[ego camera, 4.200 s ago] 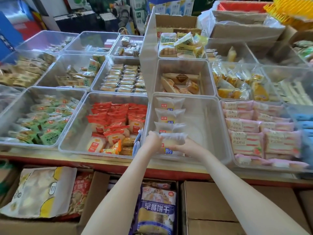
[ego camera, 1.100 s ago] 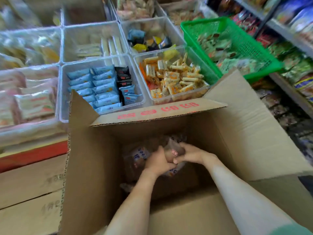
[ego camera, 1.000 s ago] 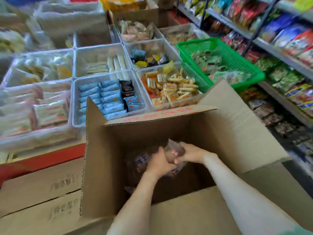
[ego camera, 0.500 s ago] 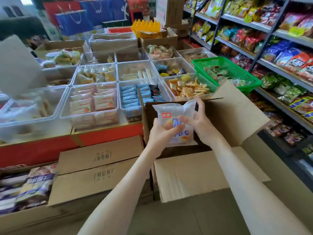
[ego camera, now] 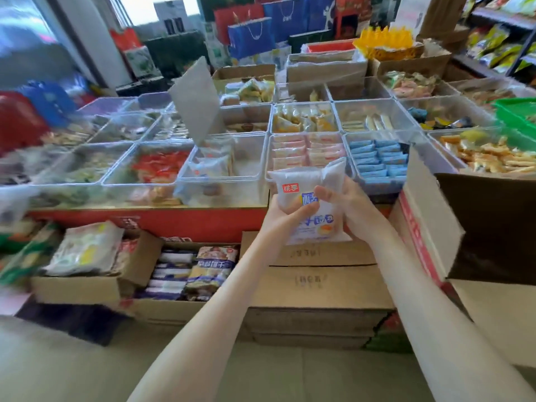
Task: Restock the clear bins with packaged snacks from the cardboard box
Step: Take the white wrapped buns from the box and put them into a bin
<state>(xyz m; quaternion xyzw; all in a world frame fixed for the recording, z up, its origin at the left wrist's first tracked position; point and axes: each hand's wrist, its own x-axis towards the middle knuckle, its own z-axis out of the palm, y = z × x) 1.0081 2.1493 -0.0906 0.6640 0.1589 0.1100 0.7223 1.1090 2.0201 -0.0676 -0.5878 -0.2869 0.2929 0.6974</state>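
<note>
Cardboard sheet (ego camera: 197, 100) beside half-filled clear bin (ego camera: 250, 158)

A snack shop: clear bins (ego camera: 249, 161) of wrapped snacks (ego camera: 377, 161), stock cartons (ego camera: 319, 285) below the bins, gift bags (ego camera: 251, 36) behind, stocked shelves (ego camera: 493, 39) to their right.

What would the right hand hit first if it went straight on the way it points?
Probably the right hand, gripping its snack packet, meets the clear bin of pink packets first; depth is unclear.

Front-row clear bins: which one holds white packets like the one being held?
The part-filled bin between the red-packet bin and the pink-packet bin; only its white packets match the held white snack packet.
</note>
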